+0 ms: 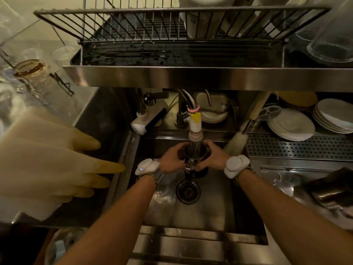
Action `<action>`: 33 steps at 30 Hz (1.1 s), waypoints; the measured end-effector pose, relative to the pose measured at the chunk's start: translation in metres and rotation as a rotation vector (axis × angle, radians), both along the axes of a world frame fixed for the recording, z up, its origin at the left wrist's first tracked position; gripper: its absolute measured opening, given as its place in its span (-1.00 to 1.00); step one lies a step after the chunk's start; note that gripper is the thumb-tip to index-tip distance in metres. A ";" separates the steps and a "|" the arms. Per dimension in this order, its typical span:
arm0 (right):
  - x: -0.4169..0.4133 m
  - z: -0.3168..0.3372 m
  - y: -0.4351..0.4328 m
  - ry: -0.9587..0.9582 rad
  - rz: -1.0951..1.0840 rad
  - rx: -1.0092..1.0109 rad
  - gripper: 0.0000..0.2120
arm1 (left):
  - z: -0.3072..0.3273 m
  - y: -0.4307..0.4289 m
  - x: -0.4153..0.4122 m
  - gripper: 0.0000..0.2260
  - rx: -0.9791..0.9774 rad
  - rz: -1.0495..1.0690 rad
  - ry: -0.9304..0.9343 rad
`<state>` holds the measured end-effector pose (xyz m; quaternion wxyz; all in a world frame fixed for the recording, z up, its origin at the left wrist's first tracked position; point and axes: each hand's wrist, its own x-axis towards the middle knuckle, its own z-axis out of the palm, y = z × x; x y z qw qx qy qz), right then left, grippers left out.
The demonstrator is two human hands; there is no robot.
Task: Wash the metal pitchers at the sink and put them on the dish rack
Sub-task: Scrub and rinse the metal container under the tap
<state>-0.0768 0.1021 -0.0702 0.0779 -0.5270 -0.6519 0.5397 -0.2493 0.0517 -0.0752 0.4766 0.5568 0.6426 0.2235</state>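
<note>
While upright beneath the faucet point(195, 129), pitcher point(201, 158) handle toward the camera

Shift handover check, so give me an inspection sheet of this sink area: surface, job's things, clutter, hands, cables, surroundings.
Surface: steel sink, drain in its floor.
Job's things: pitcher held under the tap nozzle; dish rack above the sink.
Clutter: brush at the sink's right edge; rubber gloves at left.
Hands: left hand and right hand both grip the pitcher.
Cables: nothing seen.
Surroundings: stacked plates on the right.
</note>
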 end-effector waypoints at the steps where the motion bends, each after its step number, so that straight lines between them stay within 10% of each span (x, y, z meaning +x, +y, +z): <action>1: 0.001 -0.001 0.001 0.007 0.012 0.003 -0.09 | 0.001 0.002 0.002 -0.32 -0.003 -0.006 -0.013; 10: 0.007 0.001 0.009 0.090 0.070 -0.030 -0.21 | -0.006 0.011 0.013 -0.12 0.005 0.029 -0.119; 17: 0.018 -0.001 0.009 0.076 -0.006 -0.099 -0.33 | -0.013 0.009 0.022 -0.48 0.062 0.070 -0.131; 33: 0.060 -0.014 -0.009 -0.057 -0.174 -0.022 -0.56 | -0.001 0.009 0.029 -0.24 0.174 0.227 0.046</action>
